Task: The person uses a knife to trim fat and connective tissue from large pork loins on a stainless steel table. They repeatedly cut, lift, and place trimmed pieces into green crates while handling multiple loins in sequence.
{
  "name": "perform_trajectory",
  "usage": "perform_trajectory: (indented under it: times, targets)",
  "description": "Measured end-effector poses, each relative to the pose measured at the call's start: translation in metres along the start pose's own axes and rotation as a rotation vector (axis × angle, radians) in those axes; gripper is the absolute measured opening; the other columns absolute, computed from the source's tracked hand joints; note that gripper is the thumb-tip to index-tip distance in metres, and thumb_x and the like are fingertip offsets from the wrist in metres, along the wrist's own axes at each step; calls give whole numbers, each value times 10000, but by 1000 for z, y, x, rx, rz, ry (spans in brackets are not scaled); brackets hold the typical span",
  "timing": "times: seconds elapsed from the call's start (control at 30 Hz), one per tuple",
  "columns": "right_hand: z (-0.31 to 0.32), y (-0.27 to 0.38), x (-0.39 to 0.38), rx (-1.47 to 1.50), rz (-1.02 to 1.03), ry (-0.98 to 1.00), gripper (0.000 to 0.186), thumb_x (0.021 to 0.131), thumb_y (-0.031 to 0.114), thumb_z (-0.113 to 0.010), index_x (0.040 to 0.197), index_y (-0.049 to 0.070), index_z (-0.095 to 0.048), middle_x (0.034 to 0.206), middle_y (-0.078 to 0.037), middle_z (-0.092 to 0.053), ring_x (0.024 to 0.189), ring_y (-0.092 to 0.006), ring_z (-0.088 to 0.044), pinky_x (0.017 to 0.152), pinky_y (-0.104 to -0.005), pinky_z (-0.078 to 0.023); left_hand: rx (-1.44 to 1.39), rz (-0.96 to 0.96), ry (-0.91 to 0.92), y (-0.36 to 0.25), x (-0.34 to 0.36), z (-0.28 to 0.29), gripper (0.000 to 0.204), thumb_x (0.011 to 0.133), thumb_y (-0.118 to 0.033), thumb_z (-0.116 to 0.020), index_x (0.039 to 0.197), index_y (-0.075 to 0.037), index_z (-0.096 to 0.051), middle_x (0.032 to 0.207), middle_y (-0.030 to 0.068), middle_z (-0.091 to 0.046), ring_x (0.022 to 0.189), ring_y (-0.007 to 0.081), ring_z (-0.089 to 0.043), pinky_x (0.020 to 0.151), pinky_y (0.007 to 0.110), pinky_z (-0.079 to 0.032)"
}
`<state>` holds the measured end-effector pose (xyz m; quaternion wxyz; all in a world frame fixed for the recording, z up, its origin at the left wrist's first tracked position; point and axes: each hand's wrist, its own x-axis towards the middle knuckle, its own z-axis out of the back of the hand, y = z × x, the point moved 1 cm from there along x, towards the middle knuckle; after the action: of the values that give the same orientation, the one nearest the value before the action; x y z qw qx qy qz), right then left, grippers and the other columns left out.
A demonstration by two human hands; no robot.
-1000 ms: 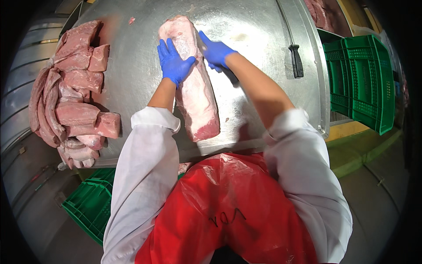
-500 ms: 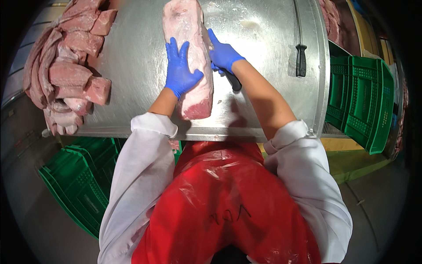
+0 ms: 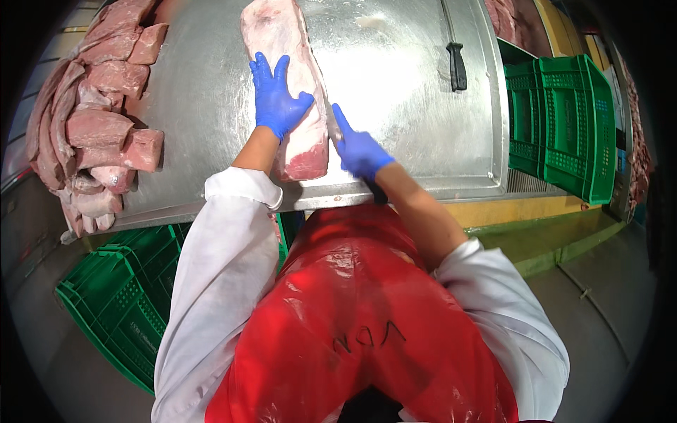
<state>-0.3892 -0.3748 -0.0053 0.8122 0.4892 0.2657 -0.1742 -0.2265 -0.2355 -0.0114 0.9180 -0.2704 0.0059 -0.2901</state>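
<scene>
A long slab of pale, fat-covered meat [image 3: 305, 67] lies lengthwise before me on the metal table [image 3: 409, 84], its near end showing red flesh. My left hand [image 3: 281, 104], in a blue glove, rests flat on top of the slab with fingers spread. Beside the slab's right edge, my right hand [image 3: 363, 154], gloved in blue too, is closed round a knife [image 3: 379, 193]. The black handle sticks out below that hand, and the index finger stretches forward along the blade. The blade lies close along the meat's side; whether it touches cannot be made out.
Several cut pieces of meat [image 3: 106, 130] are heaped at the table's left. A sharpening steel with a black handle [image 3: 457, 67] lies near the right edge. Green crates stand at the right [image 3: 560, 123] and lower left [image 3: 127, 303]. More meat [image 3: 506, 25] shows at far right.
My right hand and the knife have moved toward me along the slab's right side. My left hand stays spread on the meat. The whole view has shifted slightly.
</scene>
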Motion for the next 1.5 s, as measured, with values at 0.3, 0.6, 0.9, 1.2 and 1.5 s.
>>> perform_trajectory:
  times: [0.3, 0.6, 0.9, 1.2, 1.5]
  targets:
    - [-71, 2, -74, 348, -15, -6, 791, 1002, 141, -460, 1611, 222, 38, 738, -186, -670, 585, -263, -659, 558, -402, -558, 46, -8, 1, 14, 25, -5, 879, 751, -414, -722, 1513, -121, -393, 1609, 345, -113, 1502, 495, -117, 1217, 487, -237]
    - [-11, -10, -236, 104, -123, 249, 779, 1002, 152, -477, 1613, 307, -19, 1009, -191, -713, 628, -219, -664, 581, -349, -571, 458, 546, 391, -50, 64, 14, 1117, 759, -611, -714, 1608, -216, -105, 1639, 272, -43, 1434, 553, -255, 1080, 694, -322]
    - [72, -96, -266, 499, -173, -264, 803, 992, 60, -508, 1618, 324, -80, 847, -103, -658, 559, -127, -625, 446, -273, -510, 290, 555, 325, 19, 82, 25, 1188, 625, -500, -860, 1512, 12, -258, 1439, 283, -476, 1275, 382, -561, 1035, 430, -491]
    - [136, -116, -238, 455, -165, -190, 784, 1003, 74, -505, 1611, 359, -100, 812, -100, -655, 557, -112, -618, 451, -267, -518, -898, 543, 581, 106, 52, 61, 501, 805, -118, -690, 1277, 14, -584, 1102, 105, -677, 957, 190, -639, 842, 333, -526]
    - [179, -104, -183, 370, -75, -176, 819, 981, 31, -502, 1613, 363, -99, 810, -57, -631, 574, -106, -613, 456, -261, -507, 166, -319, 228, -67, 9, 34, 664, 820, -309, -716, 1344, 40, -506, 1046, 228, -669, 922, 344, -659, 765, 439, -529]
